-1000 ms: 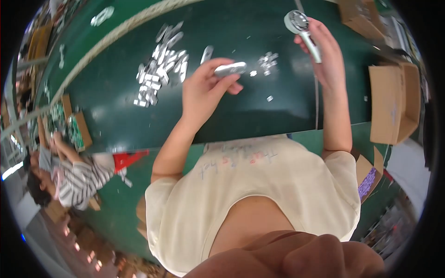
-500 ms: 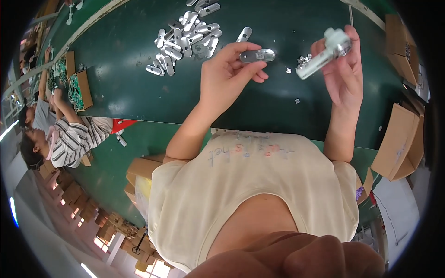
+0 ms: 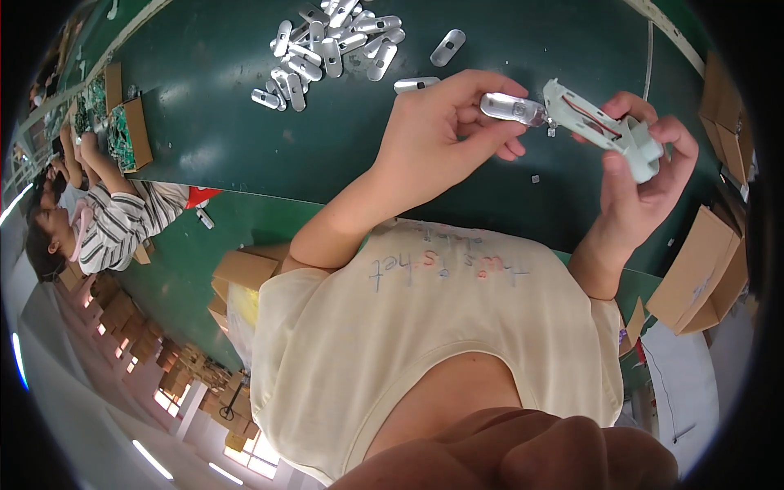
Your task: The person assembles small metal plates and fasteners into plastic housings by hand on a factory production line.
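A silver cover (image 3: pixel 508 107) is pinched in the grip of the left hand (image 3: pixel 445 118), just beside a pale green housing (image 3: pixel 600 129) clasped by the right hand (image 3: pixel 649 184). Silver plates (image 3: pixel 331 53) are heaped beyond on the bench (image 3: pixel 208 122); a cardboard box (image 3: pixel 684 265) is seen at right.

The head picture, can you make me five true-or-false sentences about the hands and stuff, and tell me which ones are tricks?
1. The left hand holds a silver oval piece. True.
2. The right hand holds a pale green part. True.
3. The pile of silver pieces lies on the floor. False: the pile lies on the dark green table.
4. The person's shirt is black. False: the shirt is cream.
5. The open cardboard box near the right edge is bright blue. False: the box is brown.
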A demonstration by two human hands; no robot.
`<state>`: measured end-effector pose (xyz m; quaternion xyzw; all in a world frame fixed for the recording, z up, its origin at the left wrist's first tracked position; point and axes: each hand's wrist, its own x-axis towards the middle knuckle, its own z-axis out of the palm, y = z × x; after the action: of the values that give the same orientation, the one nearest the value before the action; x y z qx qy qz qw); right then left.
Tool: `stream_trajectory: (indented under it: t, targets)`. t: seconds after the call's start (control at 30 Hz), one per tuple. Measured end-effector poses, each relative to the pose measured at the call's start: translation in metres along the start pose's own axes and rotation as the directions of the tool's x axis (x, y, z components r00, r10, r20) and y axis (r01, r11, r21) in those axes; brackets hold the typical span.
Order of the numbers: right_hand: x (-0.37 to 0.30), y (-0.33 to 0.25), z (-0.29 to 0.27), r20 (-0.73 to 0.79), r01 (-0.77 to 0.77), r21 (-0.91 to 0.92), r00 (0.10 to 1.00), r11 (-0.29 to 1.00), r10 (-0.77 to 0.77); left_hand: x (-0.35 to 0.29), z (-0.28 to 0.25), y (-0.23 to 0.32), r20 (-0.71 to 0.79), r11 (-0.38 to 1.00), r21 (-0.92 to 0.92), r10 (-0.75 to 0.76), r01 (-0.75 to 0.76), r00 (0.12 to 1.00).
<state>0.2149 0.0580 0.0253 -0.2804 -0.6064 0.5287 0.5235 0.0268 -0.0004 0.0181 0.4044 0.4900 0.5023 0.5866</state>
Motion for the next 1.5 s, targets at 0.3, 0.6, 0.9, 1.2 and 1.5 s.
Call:
stream_trajectory:
  t: [0.3, 0.6, 0.9, 1.2, 1.5]
  targets:
    - [0.003, -0.006, 0.011, 0.237, 0.157, -0.382, 0.969, 0.911, -0.068, -0.002, -0.003, 0.005, 0.089, 0.989, -0.147, -0.018, 0.031, 0.996]
    - [0.002, -0.007, 0.015, 0.243, 0.109, -0.399, 0.970, 0.910, -0.010, -0.004, 0.001, 0.010, 0.092, 0.980, -0.168, -0.088, 0.103, 0.992]
    - [0.002, -0.007, 0.011, 0.251, 0.166, -0.390, 0.966, 0.906, -0.069, -0.005, 0.007, 0.017, 0.104, 0.959, -0.261, -0.086, 0.110, 0.991]
    - [-0.008, 0.001, 0.013, 0.272, 0.234, -0.461, 0.955, 0.856, -0.114, -0.005, 0.013, 0.012, -0.032, 0.971, -0.236, -0.050, 0.042, 0.998]
    - [-0.016, 0.012, 0.018, 0.111, -0.266, -0.381, 0.938, 0.886, 0.329, -0.005, 0.006, -0.018, -0.045, 0.986, 0.003, 0.169, -0.169, 0.985]
